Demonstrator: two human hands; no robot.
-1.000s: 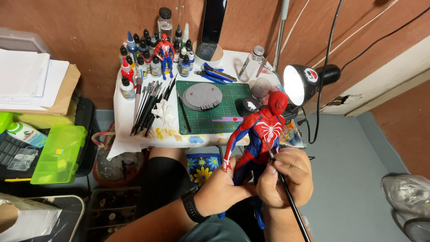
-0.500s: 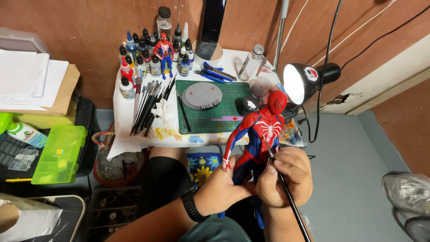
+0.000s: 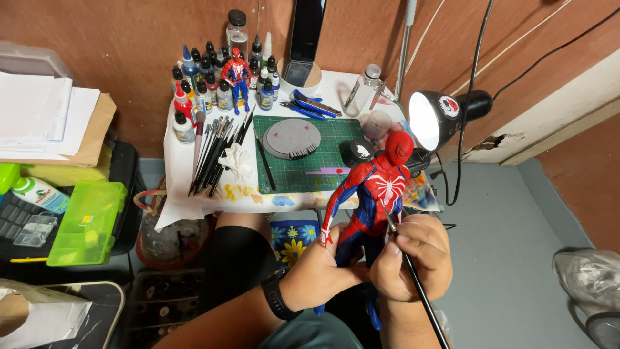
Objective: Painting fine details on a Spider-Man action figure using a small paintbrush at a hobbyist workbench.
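Note:
My left hand (image 3: 321, 274) grips a red and blue superhero figure (image 3: 374, 194) by its legs, holding it upright in front of the small table. My right hand (image 3: 413, 258) holds a thin black paintbrush (image 3: 413, 278), its tip touching the figure's side near the waist. A black watch sits on my left wrist. The figure's lower legs are hidden behind my hands.
The white table (image 3: 187, 194) carries a green cutting mat (image 3: 329, 161) with a grey round base, several brushes (image 3: 216, 152), paint bottles (image 3: 213, 90), a smaller red figure (image 3: 236, 74) and a lit desk lamp (image 3: 436, 116). A green plastic box (image 3: 90, 223) lies left.

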